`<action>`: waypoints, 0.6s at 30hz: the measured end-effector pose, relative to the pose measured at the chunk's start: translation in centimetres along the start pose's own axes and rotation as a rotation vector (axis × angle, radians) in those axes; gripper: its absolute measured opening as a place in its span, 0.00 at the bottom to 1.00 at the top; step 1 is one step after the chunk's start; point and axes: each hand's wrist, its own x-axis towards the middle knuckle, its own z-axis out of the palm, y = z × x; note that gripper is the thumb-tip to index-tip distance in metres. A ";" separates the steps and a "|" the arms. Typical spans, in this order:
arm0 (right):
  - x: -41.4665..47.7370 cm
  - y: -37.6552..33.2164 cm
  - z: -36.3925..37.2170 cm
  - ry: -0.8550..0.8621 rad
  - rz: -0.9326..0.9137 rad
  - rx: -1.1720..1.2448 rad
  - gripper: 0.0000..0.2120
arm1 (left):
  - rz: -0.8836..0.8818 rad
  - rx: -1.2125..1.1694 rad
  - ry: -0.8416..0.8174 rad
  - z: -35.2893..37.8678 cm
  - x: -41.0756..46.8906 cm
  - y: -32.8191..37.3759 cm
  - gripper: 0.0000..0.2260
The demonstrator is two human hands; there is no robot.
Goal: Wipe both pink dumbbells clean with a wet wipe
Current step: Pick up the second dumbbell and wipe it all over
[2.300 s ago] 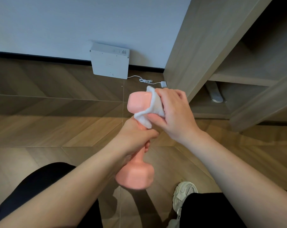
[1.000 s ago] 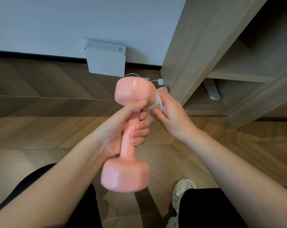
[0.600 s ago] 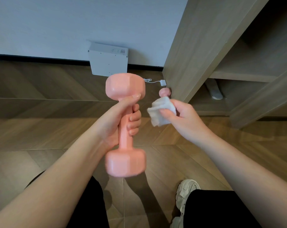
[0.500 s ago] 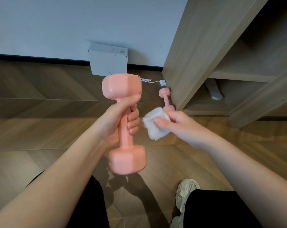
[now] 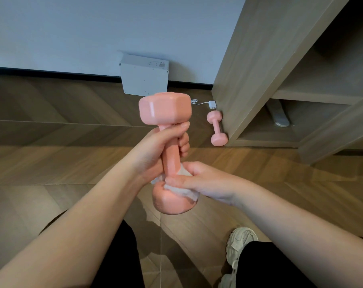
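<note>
The pink dumbbell (image 5: 171,156) is held nearly upright in mid-air in front of the person, 1 head up and 1 head down, above the wood floor (image 5: 51,163). The lower head is slightly blurred.

The left hand (image 5: 153,150) grips the upper part of the handle just under the top head. Its thumb lies across the front and its fingers (image 5: 184,142) are curled round the bar on the right side. The left forearm reaches in from the lower left.

The right hand (image 5: 203,181) sits at the lower end, where the handle meets the bottom head. It clasps a white wet wipe (image 5: 182,190) against the dumbbell. The thumb is stretched across the front on top of the wipe and the fingers are curled behind the bar. The wipe is bunched between the palm and the top of the lower head. The right forearm comes in from the lower right.

The 2nd pink dumbbell (image 5: 217,128) lies on the floor, right at the base of the wooden cabinet (image 5: 259,59) and well apart from both hands.

A white box (image 5: 145,77) leans against the wall, and a white cable with a small adapter (image 5: 212,104) lies between it and the cabinet. A pale sneaker (image 5: 240,244) and black trousers (image 5: 270,267) show at the bottom.
</note>
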 end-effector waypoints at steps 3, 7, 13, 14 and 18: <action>0.3 0.4 0.7 0.101 -0.010 -0.038 0.13 | -0.005 0.098 0.014 -0.4 0.1 -0.1 0.07; 0.2 0.7 0.9 0.201 -0.037 -0.039 0.14 | 0.009 0.482 0.084 -1.2 0.2 0.1 0.14; -0.2 -0.1 -0.3 0.348 -0.159 0.096 0.07 | -0.124 0.551 0.067 -1.2 0.1 -0.3 0.27; -0.4 -0.4 -0.6 0.379 -0.167 0.105 0.07 | -0.153 0.521 0.068 -1.3 0.1 -0.3 0.30; -0.8 -2.0 -1.8 0.521 -0.180 0.154 0.10 | -0.324 0.328 0.124 -1.5 -0.3 -0.9 0.35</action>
